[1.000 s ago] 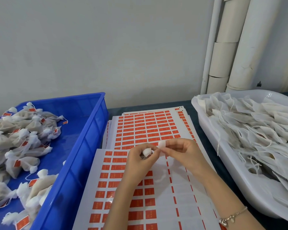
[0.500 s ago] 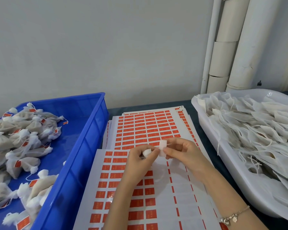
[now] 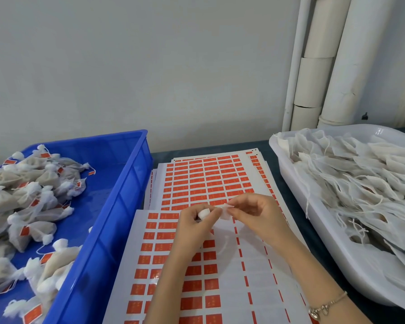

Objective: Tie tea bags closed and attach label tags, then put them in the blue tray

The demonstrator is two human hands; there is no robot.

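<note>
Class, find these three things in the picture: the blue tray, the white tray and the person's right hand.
blue tray (image 3: 126,183): head view, on its bare right inner wall.
white tray (image 3: 332,258): head view, on its bare left wall.
right hand (image 3: 260,213): head view, on the back of the hand.

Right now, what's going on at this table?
A person is working over sheets of orange label stickers. The left hand pinches the bunched white top of a tea bag. The right hand pinches a small white tag beside it, seemingly to attach it. The blue tray on the left holds finished bags with orange tags. The white tray on the right holds untied bags.
</note>
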